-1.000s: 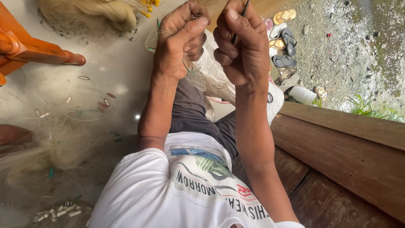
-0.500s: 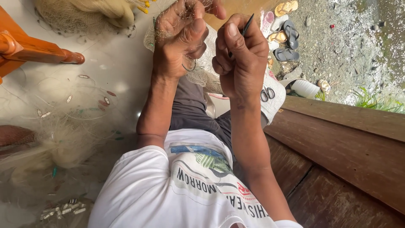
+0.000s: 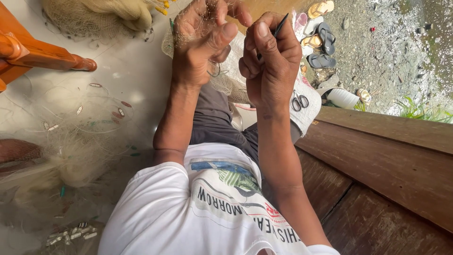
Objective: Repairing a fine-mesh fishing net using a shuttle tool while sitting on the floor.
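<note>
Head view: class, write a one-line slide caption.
Left hand grips fine fishing net; right hand pinches a thin dark needle.

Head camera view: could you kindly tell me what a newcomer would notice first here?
First, the two raised hands at top centre: the left hand pinches fine pale fishing net, while the right hand grips a thin dark needle-like tool. More translucent net with small weights spreads over the pale floor on the left, and a cluster of sandals lies on gravel at upper right.
</note>
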